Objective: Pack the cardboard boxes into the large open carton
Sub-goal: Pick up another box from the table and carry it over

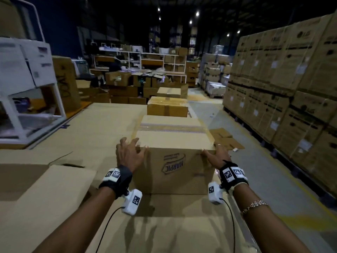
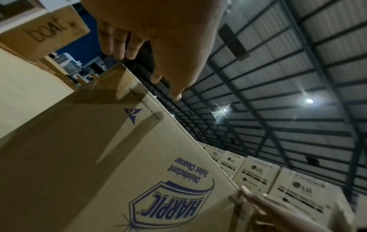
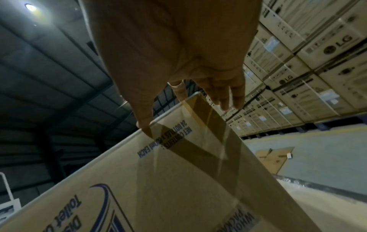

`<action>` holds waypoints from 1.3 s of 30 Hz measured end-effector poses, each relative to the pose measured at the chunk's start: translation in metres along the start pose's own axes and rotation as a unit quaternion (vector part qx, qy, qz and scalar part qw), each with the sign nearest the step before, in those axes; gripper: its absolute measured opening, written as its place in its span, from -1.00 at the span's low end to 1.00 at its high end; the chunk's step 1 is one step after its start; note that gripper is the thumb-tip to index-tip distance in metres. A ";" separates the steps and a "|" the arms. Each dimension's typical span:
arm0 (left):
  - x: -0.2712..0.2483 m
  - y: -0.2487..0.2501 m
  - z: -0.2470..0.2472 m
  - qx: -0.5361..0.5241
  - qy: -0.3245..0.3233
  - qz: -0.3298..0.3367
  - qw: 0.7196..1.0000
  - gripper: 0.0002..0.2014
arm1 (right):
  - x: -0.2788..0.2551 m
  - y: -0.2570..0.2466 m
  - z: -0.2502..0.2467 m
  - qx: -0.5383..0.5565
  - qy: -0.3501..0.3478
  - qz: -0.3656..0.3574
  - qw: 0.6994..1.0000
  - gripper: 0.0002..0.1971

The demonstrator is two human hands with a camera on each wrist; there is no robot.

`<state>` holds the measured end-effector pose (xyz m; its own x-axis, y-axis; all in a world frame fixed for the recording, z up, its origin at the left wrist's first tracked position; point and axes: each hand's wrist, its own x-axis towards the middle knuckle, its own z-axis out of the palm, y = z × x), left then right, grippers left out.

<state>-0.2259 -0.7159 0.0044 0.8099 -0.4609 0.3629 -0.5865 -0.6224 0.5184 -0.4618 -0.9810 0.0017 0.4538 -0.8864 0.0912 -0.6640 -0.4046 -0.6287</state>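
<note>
A taped brown Harpic box (image 1: 175, 161) stands upright right in front of me on a wide cardboard surface (image 1: 102, 125). My left hand (image 1: 133, 146) hovers at its near top left corner with the fingers spread and straight. In the left wrist view that hand (image 2: 143, 55) is just above the box (image 2: 99, 157), apart from it. My right hand (image 1: 215, 152) lies against the near top right corner. In the right wrist view its thumb touches the top edge of the box (image 3: 178, 180) and its straight fingers (image 3: 228, 100) reach along the right side.
Two more sealed boxes (image 1: 167, 106) (image 1: 169, 92) stand in a row behind the Harpic box. A loose cardboard flap (image 1: 54, 189) lies at my left. Stacked LG cartons (image 1: 284, 84) wall the right side beyond a grey floor aisle (image 1: 255, 161). A white frame (image 1: 27, 99) stands far left.
</note>
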 end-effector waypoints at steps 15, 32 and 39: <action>-0.045 -0.017 -0.012 -0.120 -0.001 -0.052 0.991 -0.39 | -0.030 0.027 -0.016 0.070 0.021 -0.062 0.995 -0.04; -0.195 -0.045 -0.129 -0.091 -0.041 0.014 0.995 -0.41 | -0.206 0.031 -0.047 0.099 0.055 -0.035 0.993 -0.01; -0.289 -0.035 -0.154 -0.064 -0.120 0.073 0.988 -0.36 | -0.240 0.044 -0.047 0.111 0.066 0.000 0.992 0.08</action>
<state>-0.4378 -0.4635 0.0005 0.6818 -0.6858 0.2546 -0.6772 -0.4601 0.5742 -0.6278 -0.7971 -0.0120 0.3632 -0.9137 0.1822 -0.5094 -0.3585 -0.7823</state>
